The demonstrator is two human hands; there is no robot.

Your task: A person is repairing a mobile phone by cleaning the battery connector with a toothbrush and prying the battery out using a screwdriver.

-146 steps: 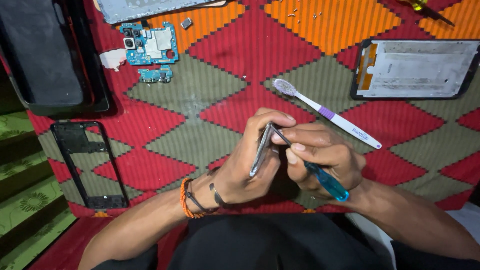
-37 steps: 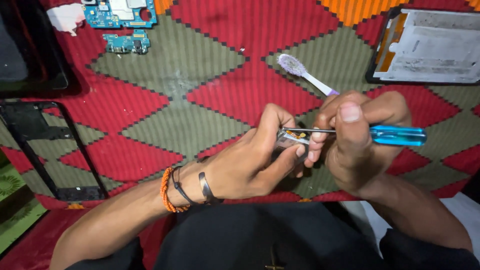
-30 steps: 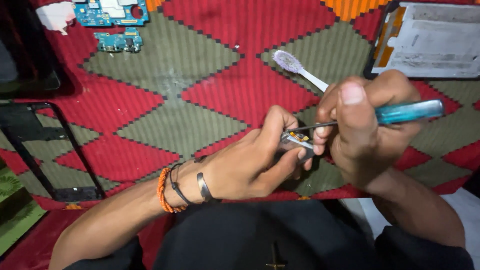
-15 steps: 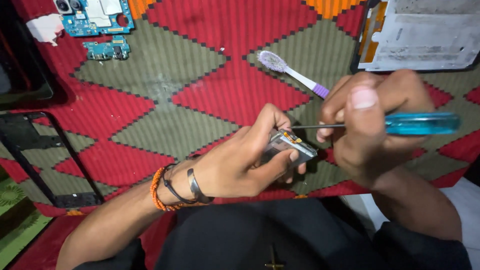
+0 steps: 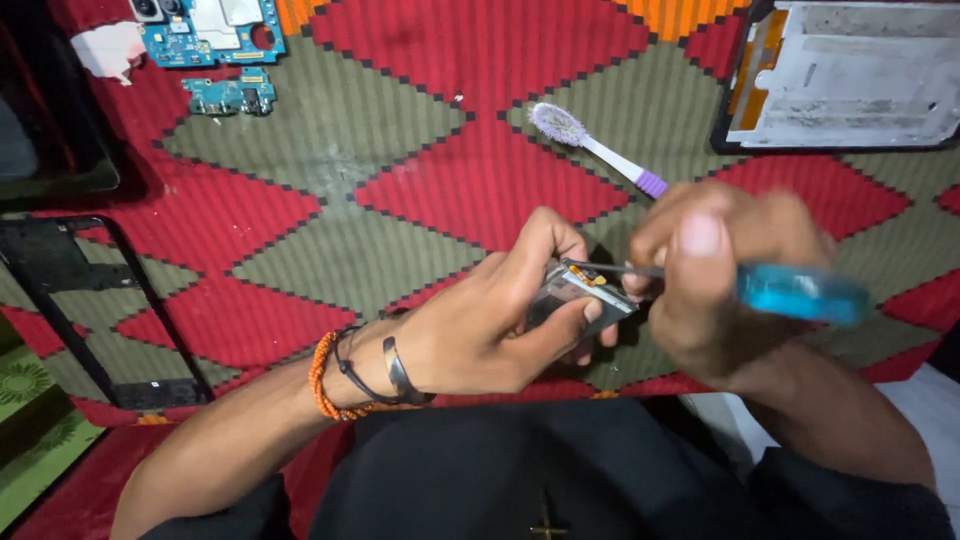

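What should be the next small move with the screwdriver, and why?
Probably a slow turn of the screwdriver with the right hand. Its tip already sits on the small metal part, which the left hand pinches firmly, so nothing else seems to need moving first.

We see our left hand [image 5: 480, 325] at the middle of the patterned cloth [image 5: 330, 130], closed around a small phone part [image 5: 580, 292]. Our right hand [image 5: 720, 290] sits just to its right, gripping a screwdriver [image 5: 790, 292] whose tip touches that part. Behind both hands a toothbrush [image 5: 600, 150] lies on the cloth. Far right at the back rests a phone back panel [image 5: 850, 75]. At the back left lie two circuit boards [image 5: 215, 30], the smaller in front of the larger. A phone frame [image 5: 95, 310] lies at the left edge.
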